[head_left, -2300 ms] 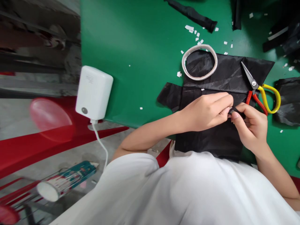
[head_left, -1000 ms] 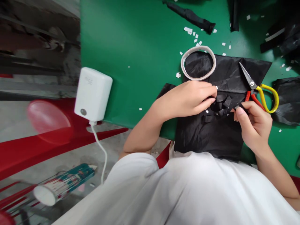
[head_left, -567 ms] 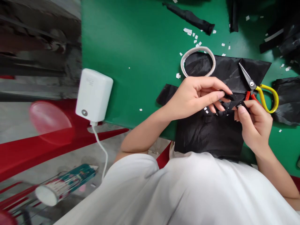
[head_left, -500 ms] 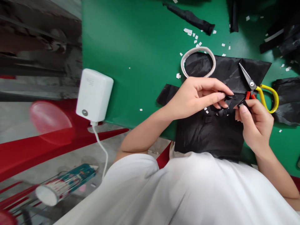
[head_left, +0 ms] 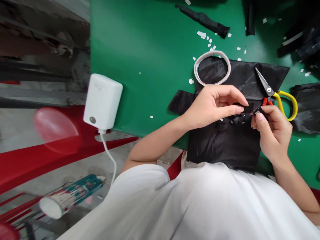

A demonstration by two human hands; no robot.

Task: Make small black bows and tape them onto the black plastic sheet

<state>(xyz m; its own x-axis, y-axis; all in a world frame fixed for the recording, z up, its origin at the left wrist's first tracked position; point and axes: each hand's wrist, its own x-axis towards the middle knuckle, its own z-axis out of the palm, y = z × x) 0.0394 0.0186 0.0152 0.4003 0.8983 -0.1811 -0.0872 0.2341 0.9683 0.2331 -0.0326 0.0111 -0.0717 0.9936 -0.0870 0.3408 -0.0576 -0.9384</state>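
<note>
Between the thumb and forefinger of my right hand is a small black strip with a pale patch by the thumb. My left hand hovers just to its left, thumb and forefinger slightly parted, with no held thing showing between them. Beneath both hands lies a black fabric piece, which overhangs the table's near edge. Some small dark bits sit under my left fingertips, too fine to make out. Yellow-handled scissors with a red part rest partly open beside my right hand. A white tape roll lies beyond my left hand.
A white power bank with a cable stands at the green table's left edge. Tiny white scraps are scattered about. A narrow black tube-like piece and more black fabric lie farther out.
My left thumb and forefinger have parted a little and drawn apart from the dark material they were pinching. My right hand stays nearly in place, keeping its pinch on the strip.
</note>
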